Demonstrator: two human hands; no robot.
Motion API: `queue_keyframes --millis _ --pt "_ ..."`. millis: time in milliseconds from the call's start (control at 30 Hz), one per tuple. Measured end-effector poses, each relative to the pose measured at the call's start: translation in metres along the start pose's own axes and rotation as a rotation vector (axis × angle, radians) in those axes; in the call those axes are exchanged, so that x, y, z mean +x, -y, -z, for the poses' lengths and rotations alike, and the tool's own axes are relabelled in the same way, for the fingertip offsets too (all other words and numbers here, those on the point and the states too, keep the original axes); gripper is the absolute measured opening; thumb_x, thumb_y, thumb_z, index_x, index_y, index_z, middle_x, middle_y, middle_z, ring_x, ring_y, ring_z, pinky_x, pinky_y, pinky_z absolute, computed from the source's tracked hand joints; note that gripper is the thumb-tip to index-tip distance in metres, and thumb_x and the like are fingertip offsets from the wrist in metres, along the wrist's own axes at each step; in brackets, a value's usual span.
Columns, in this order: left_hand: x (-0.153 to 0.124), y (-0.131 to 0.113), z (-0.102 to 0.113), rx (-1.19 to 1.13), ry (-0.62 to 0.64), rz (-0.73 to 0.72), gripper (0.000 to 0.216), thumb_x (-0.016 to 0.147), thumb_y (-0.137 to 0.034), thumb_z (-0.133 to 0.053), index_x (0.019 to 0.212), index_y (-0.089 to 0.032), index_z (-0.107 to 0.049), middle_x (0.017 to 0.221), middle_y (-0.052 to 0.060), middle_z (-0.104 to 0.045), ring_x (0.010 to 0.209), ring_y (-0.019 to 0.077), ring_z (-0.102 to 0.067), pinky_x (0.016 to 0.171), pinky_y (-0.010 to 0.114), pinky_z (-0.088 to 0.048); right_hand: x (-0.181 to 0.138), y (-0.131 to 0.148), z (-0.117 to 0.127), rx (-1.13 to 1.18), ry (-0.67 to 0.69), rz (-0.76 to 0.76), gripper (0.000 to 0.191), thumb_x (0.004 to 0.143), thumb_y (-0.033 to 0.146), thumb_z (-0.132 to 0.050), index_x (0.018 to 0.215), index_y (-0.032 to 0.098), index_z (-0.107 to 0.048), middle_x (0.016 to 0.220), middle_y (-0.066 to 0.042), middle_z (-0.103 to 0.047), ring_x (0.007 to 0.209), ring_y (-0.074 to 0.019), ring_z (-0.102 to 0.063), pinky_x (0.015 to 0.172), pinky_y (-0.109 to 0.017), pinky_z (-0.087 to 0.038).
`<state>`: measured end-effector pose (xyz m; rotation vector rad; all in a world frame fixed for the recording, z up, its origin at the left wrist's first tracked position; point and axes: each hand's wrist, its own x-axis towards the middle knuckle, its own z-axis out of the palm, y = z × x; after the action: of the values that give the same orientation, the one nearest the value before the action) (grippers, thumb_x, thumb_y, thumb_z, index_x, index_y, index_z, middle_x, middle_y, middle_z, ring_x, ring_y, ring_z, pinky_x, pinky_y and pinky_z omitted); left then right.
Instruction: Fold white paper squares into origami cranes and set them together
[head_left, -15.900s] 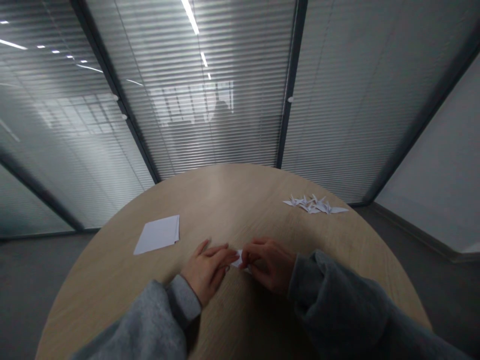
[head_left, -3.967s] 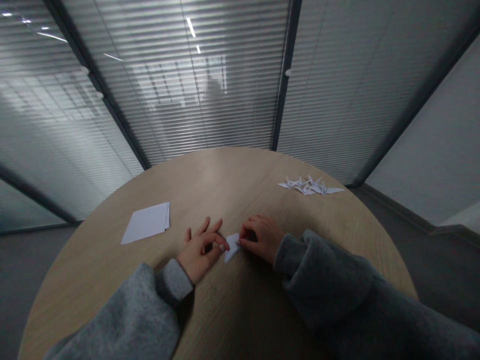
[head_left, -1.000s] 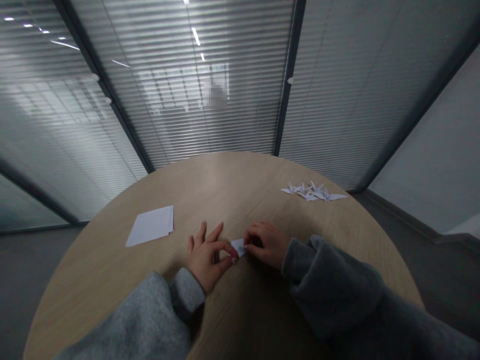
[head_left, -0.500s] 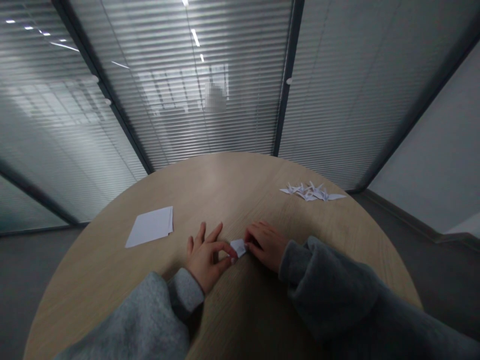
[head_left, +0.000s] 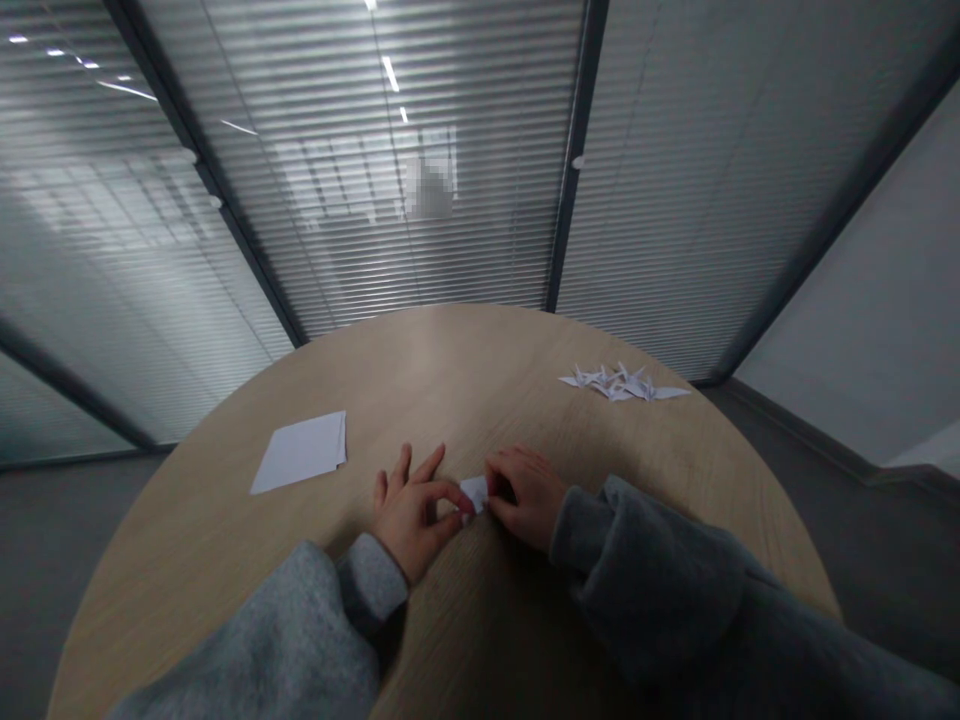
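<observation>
A small white piece of folded paper (head_left: 474, 490) lies on the table between my two hands. My left hand (head_left: 416, 515) pinches its left edge between thumb and index finger, while the other fingers fan out upward. On the opposite side, my right hand (head_left: 527, 492) has thumb and index finger closed at the paper's right edge, its remaining fingers curled. Parts of the paper are hidden under the fingertips, and its exact folds are too small to make out.
A stack of white paper sheets (head_left: 300, 453) lies to the left on the round wooden table (head_left: 442, 370). Several folded paper cranes (head_left: 622, 384) are heaped near the far right edge. Behind the table stand glass panels with blinds (head_left: 480, 250).
My right hand has shifted slightly left, and its thumb and index finger have moved further onto the paper's right edge. My left hand has stayed in place.
</observation>
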<state>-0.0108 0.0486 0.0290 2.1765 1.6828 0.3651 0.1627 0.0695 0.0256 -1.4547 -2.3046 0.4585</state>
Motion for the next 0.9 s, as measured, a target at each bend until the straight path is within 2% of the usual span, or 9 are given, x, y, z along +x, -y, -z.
queue_keyframes --millis 133,400,600,900 --pt "0.000 0.002 -0.001 0.006 -0.016 -0.013 0.012 0.076 -0.025 -0.062 0.083 -0.030 -0.070 0.147 -0.002 -0.035 0.137 0.0395 -0.007 0.101 0.069 -0.010 0.001 0.001 -0.001 0.031 -0.007 -0.018 0.016 0.064 0.008 -0.058 0.063 0.018 -0.046 0.071 -0.001 -0.053 0.074 -0.0165 -0.047 0.069 -0.029 -0.034" --pt "-0.001 -0.004 0.004 0.005 0.032 0.021 0.014 0.077 -0.025 -0.061 0.085 -0.029 -0.071 0.148 0.001 -0.033 0.137 0.0394 -0.005 0.102 0.067 -0.008 0.002 0.001 0.008 0.088 -0.018 -0.087 0.026 0.064 0.002 -0.053 0.057 0.020 -0.035 0.064 0.002 -0.046 0.066 -0.0135 -0.044 0.064 -0.026 -0.034" --pt "0.000 -0.006 0.004 0.024 0.037 0.027 0.014 0.077 -0.024 -0.061 0.086 -0.029 -0.071 0.148 -0.001 -0.033 0.137 0.0390 -0.005 0.102 0.067 -0.009 0.001 -0.001 0.007 0.160 0.008 -0.024 0.021 0.065 0.008 -0.062 0.059 0.018 -0.044 0.066 0.002 -0.048 0.068 -0.0138 -0.046 0.066 -0.026 -0.035" --pt "0.001 -0.002 0.000 0.001 0.001 0.011 0.020 0.079 -0.020 -0.055 0.089 -0.030 -0.070 0.147 -0.001 -0.035 0.138 0.0344 -0.011 0.103 0.066 -0.009 0.002 -0.004 0.003 0.105 0.015 0.019 0.016 0.066 0.011 -0.064 0.060 0.016 -0.050 0.068 0.001 -0.050 0.072 -0.0158 -0.047 0.071 -0.029 -0.033"
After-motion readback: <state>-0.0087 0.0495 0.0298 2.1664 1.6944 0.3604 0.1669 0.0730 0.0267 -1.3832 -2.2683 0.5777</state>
